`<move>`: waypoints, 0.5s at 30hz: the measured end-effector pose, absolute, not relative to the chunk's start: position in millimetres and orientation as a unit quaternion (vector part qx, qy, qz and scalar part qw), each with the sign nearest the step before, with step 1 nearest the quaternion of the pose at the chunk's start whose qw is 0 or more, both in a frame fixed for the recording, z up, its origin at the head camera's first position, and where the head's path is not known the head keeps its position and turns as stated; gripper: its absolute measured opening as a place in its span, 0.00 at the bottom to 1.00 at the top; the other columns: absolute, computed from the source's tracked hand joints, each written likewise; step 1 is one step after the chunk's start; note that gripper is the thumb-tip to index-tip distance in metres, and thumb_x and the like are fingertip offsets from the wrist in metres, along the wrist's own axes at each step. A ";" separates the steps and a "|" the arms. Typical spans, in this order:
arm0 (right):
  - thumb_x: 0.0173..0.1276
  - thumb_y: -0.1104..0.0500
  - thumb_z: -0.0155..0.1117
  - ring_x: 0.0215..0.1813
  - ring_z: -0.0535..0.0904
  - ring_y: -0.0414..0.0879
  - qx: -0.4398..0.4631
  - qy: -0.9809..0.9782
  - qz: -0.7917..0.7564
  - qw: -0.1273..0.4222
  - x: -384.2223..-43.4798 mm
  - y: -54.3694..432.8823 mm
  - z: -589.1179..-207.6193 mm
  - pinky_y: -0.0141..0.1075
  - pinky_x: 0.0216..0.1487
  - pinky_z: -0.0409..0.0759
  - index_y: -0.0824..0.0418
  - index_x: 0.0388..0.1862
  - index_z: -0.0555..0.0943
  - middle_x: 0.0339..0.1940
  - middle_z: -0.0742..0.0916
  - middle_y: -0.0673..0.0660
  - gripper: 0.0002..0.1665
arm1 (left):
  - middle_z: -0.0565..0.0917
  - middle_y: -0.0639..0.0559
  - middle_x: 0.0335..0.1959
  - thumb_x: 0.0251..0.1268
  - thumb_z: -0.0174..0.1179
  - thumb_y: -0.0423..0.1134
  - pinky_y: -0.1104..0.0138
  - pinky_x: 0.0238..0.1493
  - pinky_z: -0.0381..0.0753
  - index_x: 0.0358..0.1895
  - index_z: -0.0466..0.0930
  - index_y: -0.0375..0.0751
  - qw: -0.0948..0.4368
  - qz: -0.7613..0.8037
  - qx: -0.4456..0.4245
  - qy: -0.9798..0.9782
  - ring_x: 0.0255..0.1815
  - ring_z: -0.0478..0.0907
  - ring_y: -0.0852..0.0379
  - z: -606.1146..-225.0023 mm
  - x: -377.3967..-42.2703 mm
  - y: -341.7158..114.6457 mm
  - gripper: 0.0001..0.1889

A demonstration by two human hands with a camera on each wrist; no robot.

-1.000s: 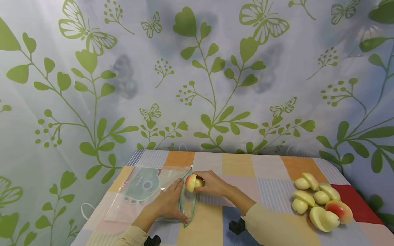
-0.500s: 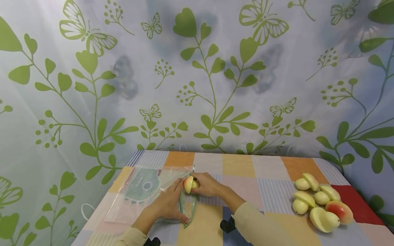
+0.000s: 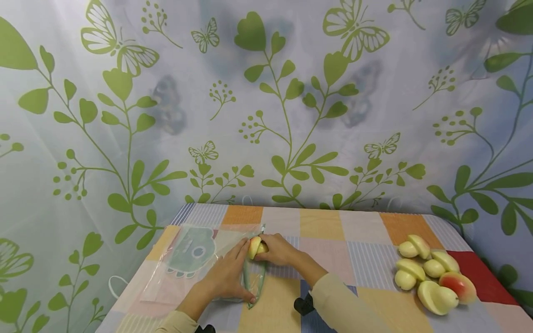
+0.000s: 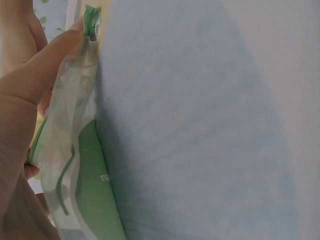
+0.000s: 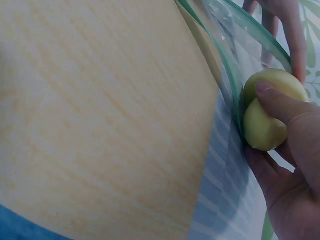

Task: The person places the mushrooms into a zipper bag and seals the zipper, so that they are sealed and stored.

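Observation:
In the head view, my left hand (image 3: 226,277) holds the mouth of a clear zip bag (image 3: 163,283) with a green edge and a printed cartoon figure. Its thumb (image 4: 62,45) lies along the bag's green zip strip (image 4: 92,21) in the left wrist view. My right hand (image 3: 280,249) grips a mushroom (image 3: 255,249) with a red-and-yellow cap and pale stem, right at that mouth. From the right wrist, the thumb (image 5: 282,102) lies over the mushroom (image 5: 265,127), which overlaps the green rim (image 5: 227,60) of the bag.
Several similar mushrooms (image 3: 437,298) lie grouped at the right of the table. A checked patchwork cloth (image 3: 320,224) covers the table. Behind it hangs a curtain (image 3: 266,138) printed with leaves and butterflies. A white cord loop (image 3: 114,280) shows by the left edge.
My right hand has moved slightly left with the mushroom, bringing it in at the bag's mouth beside the left fingers. The left hand and the grouped mushrooms stay about where they were.

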State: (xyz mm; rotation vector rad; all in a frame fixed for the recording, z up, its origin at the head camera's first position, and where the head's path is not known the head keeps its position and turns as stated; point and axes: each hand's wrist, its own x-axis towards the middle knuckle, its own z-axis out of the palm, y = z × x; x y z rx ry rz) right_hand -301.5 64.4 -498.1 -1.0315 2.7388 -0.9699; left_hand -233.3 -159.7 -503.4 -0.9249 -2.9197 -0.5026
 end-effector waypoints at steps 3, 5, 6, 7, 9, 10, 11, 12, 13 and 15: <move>0.65 0.50 0.78 0.34 0.77 0.37 -0.321 0.890 -0.323 0.029 -301.6 64.4 -502.2 0.32 0.36 0.77 0.60 0.57 0.81 0.37 0.85 0.45 0.27 | 0.50 0.36 0.83 0.31 0.79 0.75 0.41 0.66 0.73 0.83 0.43 0.33 0.019 -0.163 -0.303 -0.939 0.77 0.61 0.34 -505.2 -233.1 -159.9 0.80; 0.63 0.48 0.79 0.35 0.78 0.38 -0.304 0.893 -0.331 0.027 -301.4 64.9 -505.5 0.32 0.36 0.79 0.62 0.59 0.79 0.40 0.86 0.48 0.32 | 0.49 0.36 0.83 0.31 0.78 0.75 0.44 0.68 0.72 0.83 0.42 0.33 0.018 -0.164 -0.305 -0.938 0.77 0.61 0.34 -505.9 -232.9 -160.0 0.80; 0.62 0.48 0.80 0.36 0.79 0.38 -0.294 0.894 -0.338 0.026 -301.3 65.1 -506.8 0.32 0.36 0.79 0.63 0.58 0.78 0.41 0.87 0.51 0.33 | 0.49 0.36 0.83 0.32 0.78 0.75 0.44 0.67 0.73 0.83 0.42 0.33 0.019 -0.164 -0.305 -0.938 0.76 0.61 0.34 -506.1 -232.8 -160.0 0.80; 0.61 0.47 0.81 0.36 0.80 0.39 -0.284 0.894 -0.345 0.024 -301.2 65.4 -508.0 0.32 0.35 0.80 0.63 0.58 0.77 0.43 0.88 0.53 0.34 | 0.49 0.36 0.83 0.32 0.78 0.75 0.44 0.66 0.74 0.84 0.42 0.34 0.020 -0.163 -0.305 -0.938 0.76 0.62 0.34 -506.0 -232.6 -160.0 0.80; 0.59 0.46 0.82 0.35 0.80 0.40 -0.268 0.894 -0.359 0.021 -301.2 65.6 -509.6 0.32 0.34 0.80 0.62 0.55 0.76 0.43 0.88 0.56 0.34 | 0.49 0.36 0.83 0.32 0.77 0.76 0.42 0.64 0.75 0.84 0.42 0.34 0.023 -0.158 -0.306 -0.938 0.75 0.64 0.34 -505.8 -232.4 -160.0 0.80; 0.59 0.46 0.82 0.35 0.80 0.40 -0.264 0.894 -0.363 0.016 -301.7 65.4 -510.6 0.32 0.33 0.80 0.62 0.52 0.76 0.42 0.88 0.56 0.33 | 0.49 0.36 0.83 0.32 0.77 0.76 0.41 0.63 0.76 0.84 0.42 0.35 0.024 -0.155 -0.307 -0.939 0.74 0.65 0.34 -505.5 -232.3 -159.9 0.80; 0.59 0.46 0.82 0.33 0.80 0.39 -0.261 0.892 -0.369 0.014 -302.3 65.0 -511.1 0.32 0.32 0.80 0.61 0.51 0.76 0.40 0.88 0.54 0.31 | 0.49 0.37 0.83 0.32 0.77 0.76 0.40 0.61 0.77 0.84 0.42 0.35 0.025 -0.153 -0.306 -0.939 0.74 0.65 0.34 -505.1 -232.2 -159.9 0.80; 0.59 0.46 0.82 0.32 0.80 0.39 -0.262 0.890 -0.374 0.011 -303.1 64.4 -511.7 0.32 0.32 0.79 0.60 0.49 0.77 0.38 0.88 0.53 0.29 | 0.49 0.37 0.83 0.32 0.76 0.77 0.39 0.60 0.77 0.84 0.42 0.35 0.026 -0.149 -0.306 -0.940 0.73 0.66 0.33 -504.6 -232.2 -159.8 0.80; 0.60 0.46 0.81 0.31 0.78 0.38 -0.264 0.889 -0.373 0.007 -303.8 63.8 -512.3 0.31 0.31 0.78 0.59 0.47 0.78 0.36 0.87 0.50 0.28 | 0.49 0.37 0.84 0.32 0.76 0.77 0.37 0.59 0.77 0.84 0.42 0.35 0.027 -0.146 -0.306 -0.940 0.73 0.66 0.33 -504.2 -232.2 -159.8 0.80; 0.60 0.45 0.81 0.28 0.76 0.36 -0.270 0.886 -0.376 -0.001 -304.9 62.6 -513.5 0.30 0.28 0.76 0.58 0.44 0.79 0.31 0.85 0.46 0.25 | 0.49 0.37 0.84 0.32 0.76 0.78 0.35 0.58 0.76 0.84 0.42 0.35 0.026 -0.143 -0.304 -0.942 0.73 0.66 0.33 -503.3 -232.2 -159.8 0.80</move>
